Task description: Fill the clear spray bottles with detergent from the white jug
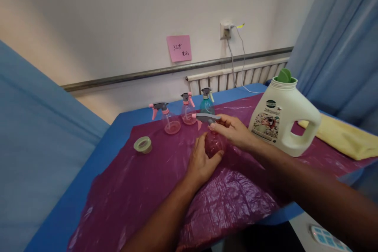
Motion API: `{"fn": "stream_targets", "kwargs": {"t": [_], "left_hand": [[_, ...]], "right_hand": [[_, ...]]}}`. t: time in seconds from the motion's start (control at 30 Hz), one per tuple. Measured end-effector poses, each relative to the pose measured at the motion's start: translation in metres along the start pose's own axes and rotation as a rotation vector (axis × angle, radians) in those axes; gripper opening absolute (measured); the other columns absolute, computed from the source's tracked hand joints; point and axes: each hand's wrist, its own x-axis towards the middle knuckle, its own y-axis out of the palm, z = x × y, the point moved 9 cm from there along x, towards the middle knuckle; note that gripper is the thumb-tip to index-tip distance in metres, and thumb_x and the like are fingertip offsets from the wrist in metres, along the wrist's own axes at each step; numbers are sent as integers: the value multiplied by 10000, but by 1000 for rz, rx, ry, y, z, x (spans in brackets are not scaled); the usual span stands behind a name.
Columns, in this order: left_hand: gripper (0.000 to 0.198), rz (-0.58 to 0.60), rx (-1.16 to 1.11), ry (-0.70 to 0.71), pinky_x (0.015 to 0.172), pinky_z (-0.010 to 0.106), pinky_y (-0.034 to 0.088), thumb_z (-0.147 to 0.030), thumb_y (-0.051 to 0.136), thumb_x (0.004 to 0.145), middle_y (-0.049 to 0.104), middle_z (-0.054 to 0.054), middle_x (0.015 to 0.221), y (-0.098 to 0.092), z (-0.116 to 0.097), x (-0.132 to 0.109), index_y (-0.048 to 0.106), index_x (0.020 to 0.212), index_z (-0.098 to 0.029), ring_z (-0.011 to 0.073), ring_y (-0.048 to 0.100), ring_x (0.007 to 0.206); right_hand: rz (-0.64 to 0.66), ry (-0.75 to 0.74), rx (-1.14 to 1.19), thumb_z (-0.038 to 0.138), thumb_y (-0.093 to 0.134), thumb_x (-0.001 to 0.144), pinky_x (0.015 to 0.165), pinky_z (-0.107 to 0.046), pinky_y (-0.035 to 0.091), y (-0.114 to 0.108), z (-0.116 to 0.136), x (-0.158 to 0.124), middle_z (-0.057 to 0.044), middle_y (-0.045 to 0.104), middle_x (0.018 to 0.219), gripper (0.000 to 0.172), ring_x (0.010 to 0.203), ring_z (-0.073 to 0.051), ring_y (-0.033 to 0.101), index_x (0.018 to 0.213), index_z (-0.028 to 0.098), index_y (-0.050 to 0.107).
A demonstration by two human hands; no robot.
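Observation:
My left hand (203, 162) is wrapped round the lower body of a pinkish-red spray bottle (213, 141), which stands on the purple plastic sheet (141, 197). At its neck, my right hand (232, 130) grips the collar just under the grey spray head (206, 117) with its pink nozzle and trigger. Behind it are a clear spray bottle with pink parts (171, 123), a second pink-collared spray bottle (188, 112) and a teal spray bottle (207, 106). Right of my hands is a large cream jug (283, 114) with a green piece in its mouth.
A small pale green cap or cup (143, 145) sits left on the sheet. A yellow cloth (348, 136) lies at the right. Blue curtains (38, 134) hang on both sides. Behind the table is a wall with a rail (141, 74), a socket (225, 30) and cables. A power strip (327, 238) is lower right.

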Motion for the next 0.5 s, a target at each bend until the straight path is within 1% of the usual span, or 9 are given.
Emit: {"fn": "stream_targets", "kwargs": {"t": [0.1, 0.17, 0.27, 0.33, 0.5], "left_hand": [[750, -9, -9, 9, 1196, 562, 473, -331, 854, 864, 627, 138, 1486, 1, 0, 0, 520, 1529, -239, 349, 602, 1405], [751, -16, -23, 12, 1200, 557, 470, -327, 855, 860, 627, 134, 1485, 1, 1, 0, 522, 1528, -247, 344, 602, 1407], [744, -21, -25, 14, 1201, 554, 468, -319, 849, 862, 625, 136, 1490, 1, 0, -1, 527, 1528, -247, 342, 601, 1412], [747, -21, -17, 4, 1200, 554, 469, -321, 851, 861, 626, 137, 1488, 1, 1, -1, 525, 1528, -244, 342, 602, 1408], [741, -14, -3, -11, 1191, 560, 478, -337, 852, 859, 635, 139, 1478, 1, 2, 0, 527, 1518, -238, 352, 605, 1404]], "right_hand": [[103, 2, -54, 479, 765, 935, 781, -335, 514, -5, 3, -4, 7, 743, 905, 278, 816, -185, 657, 1070, 235, 761], [178, -11, -83, 486, 780, 938, 781, -330, 527, -6, 6, -5, -2, 757, 938, 288, 835, -188, 671, 1082, 238, 753], [267, -39, -131, 479, 793, 944, 835, -342, 555, -6, 12, -3, -22, 782, 1016, 318, 912, -202, 704, 1144, 236, 746], [295, -60, -170, 457, 793, 947, 884, -362, 561, -6, 17, 1, -27, 788, 1050, 322, 965, -217, 712, 1178, 237, 748], [373, -136, -302, 375, 746, 975, 961, -390, 535, -3, 33, 6, -14, 797, 1082, 241, 1019, -237, 703, 1174, 247, 795]]}}
